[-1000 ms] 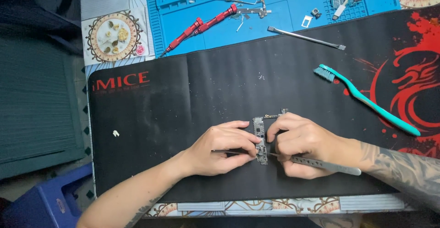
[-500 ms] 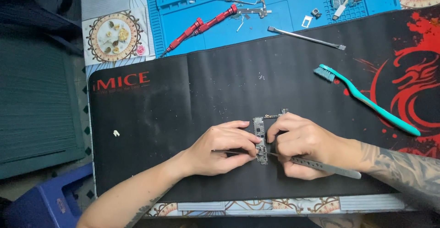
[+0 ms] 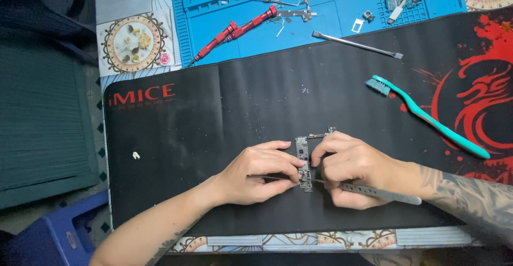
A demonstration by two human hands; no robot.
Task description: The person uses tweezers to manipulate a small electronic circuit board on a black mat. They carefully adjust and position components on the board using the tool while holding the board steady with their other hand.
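A small narrow circuit board (image 3: 303, 162) lies on the black desk mat (image 3: 224, 111) near its front edge. My left hand (image 3: 256, 172) presses on the board's left side and pinches a thin metal tool whose end shows at its thumb. My right hand (image 3: 355, 170) sits against the board's right side and grips metal tweezers (image 3: 382, 193), their tip at the board's lower part. Both hands touch the board, which lies flat between them.
A teal toothbrush (image 3: 427, 117) lies on the mat's right half. Behind it, a blue work mat (image 3: 320, 31) carries two red screwdrivers (image 3: 235, 33), a metal pry tool (image 3: 357, 44), other boards and small parts. A blue stool (image 3: 53, 234) stands at lower left.
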